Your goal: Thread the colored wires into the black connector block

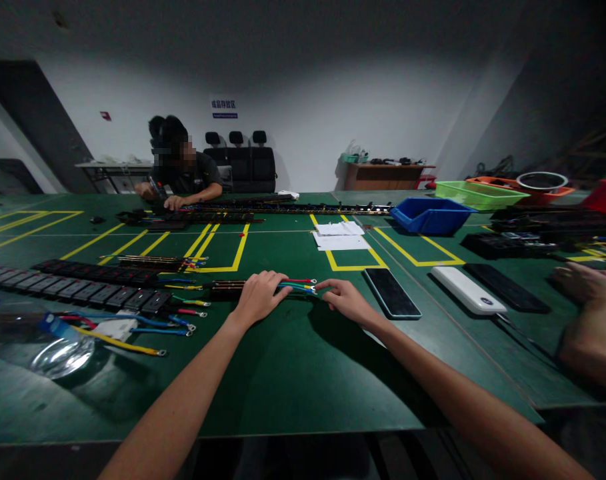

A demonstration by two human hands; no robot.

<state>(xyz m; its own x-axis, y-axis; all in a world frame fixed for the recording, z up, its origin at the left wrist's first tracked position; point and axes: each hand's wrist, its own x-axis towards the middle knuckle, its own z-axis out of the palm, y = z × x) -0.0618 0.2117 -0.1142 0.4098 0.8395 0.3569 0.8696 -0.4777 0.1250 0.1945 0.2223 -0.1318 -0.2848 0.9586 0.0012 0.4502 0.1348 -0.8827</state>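
Note:
My left hand (260, 297) lies over a dark strip with copper-coloured rods (225, 287), its fingers wrapped over the place where the wires come out. Red, blue, green and yellow wires (299, 285) stick out to the right from under it, each tipped with a ring terminal. My right hand (347, 301) is at those tips, index finger stretched toward the terminals and the other fingers partly bent. It holds nothing that I can see; whether the fingertip touches a terminal is hard to tell.
Black segmented strips (93, 290) with coloured wires and a clear plastic bottle (63, 350) lie at left. To the right are a phone (393, 293), a white power bank (467, 290) and another person's hand (595, 327). A blue bin (431, 217) stands beyond; a co-worker (190, 173) sits opposite.

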